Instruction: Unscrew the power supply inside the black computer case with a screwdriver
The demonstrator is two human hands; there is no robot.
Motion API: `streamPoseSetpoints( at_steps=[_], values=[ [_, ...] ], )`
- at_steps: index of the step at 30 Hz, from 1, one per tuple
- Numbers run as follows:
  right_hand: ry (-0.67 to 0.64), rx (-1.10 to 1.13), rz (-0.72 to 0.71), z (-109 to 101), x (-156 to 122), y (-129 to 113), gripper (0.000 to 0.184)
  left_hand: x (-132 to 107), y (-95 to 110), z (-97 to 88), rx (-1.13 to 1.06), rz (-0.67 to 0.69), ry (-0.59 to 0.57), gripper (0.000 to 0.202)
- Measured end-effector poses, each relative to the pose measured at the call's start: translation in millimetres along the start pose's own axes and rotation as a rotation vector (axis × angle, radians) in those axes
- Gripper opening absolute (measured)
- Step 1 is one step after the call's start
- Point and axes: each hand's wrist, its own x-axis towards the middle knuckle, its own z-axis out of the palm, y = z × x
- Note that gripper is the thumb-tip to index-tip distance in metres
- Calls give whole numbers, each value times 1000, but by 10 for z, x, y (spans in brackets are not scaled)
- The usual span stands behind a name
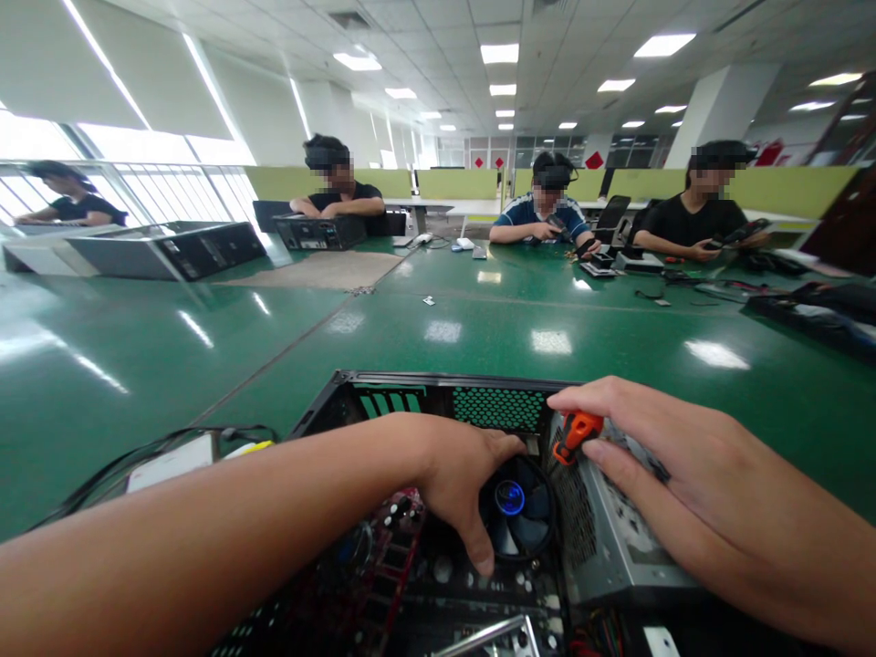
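Note:
An opened black computer case (424,376) lies in front of me with its inside facing up. Within it is a round black cooling fan (534,511) with a blue hub. My left hand (458,465) is curled around the fan's left side, thumb at the near rim and fingers at the far rim. In my right hand (657,456), an orange and black screwdriver (578,436) is held between thumb and fingers, above the fan's right side. Its tip cannot be made out. The silver power supply (616,538) sits under my right hand. My left forearm partly covers the motherboard (438,570).
Black cables (164,441) and a white box-like object (174,464) lie left of the case. Across the green table (383,338), several people work on computer parts. A large case (171,248) stands far left, a cardboard sheet (321,271) near it. Dark parts (814,315) lie far right.

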Motion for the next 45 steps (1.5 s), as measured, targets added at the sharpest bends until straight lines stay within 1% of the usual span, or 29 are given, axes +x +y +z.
streamPoseSetpoints(
  at_steps=[4,8,10,14,16,18,19,20,24,26,28,32,37,39,42,43,45],
  values=[
    [31,5,-20,9,14,21,33,-4,7,-4,6,-1,-5,116],
    [45,25,30,13,21,49,20,10,4,2,14,12,0,112],
    [36,21,37,17,23,49,23,13,6,5,15,11,1,113],
    [23,-2,-11,7,10,16,39,-1,25,-1,8,-1,7,114],
    [60,14,-9,-19,-14,-4,39,-9,35,-9,10,-11,4,115],
    [114,71,-6,-55,-48,-20,35,-8,40,-15,12,-5,-17,118],
    [119,110,-13,-73,-67,-25,34,-5,40,-15,12,4,-25,118],
    [100,151,-26,-87,-83,-29,35,1,37,-13,13,15,-25,117],
    [-92,250,-52,-103,-112,-35,40,25,17,2,22,42,6,110],
    [-120,272,-47,-97,-106,-36,38,31,8,8,23,50,-9,109],
    [-129,282,-47,-95,-100,-37,37,31,3,15,21,48,-9,109],
    [-137,271,-57,-114,-98,-47,41,27,4,33,11,45,25,106],
    [-137,237,-73,-127,-107,-83,37,33,-2,42,13,38,9,109],
    [-109,222,-84,-118,-122,-92,36,33,-9,46,11,41,8,110],
    [-24,189,-83,-104,-144,-107,35,27,-18,57,8,51,22,111],
    [-16,183,-78,-102,-145,-112,34,25,-21,61,10,52,24,111],
    [-58,190,-75,-103,-133,-120,34,23,-27,67,12,51,22,110]
  ],
)
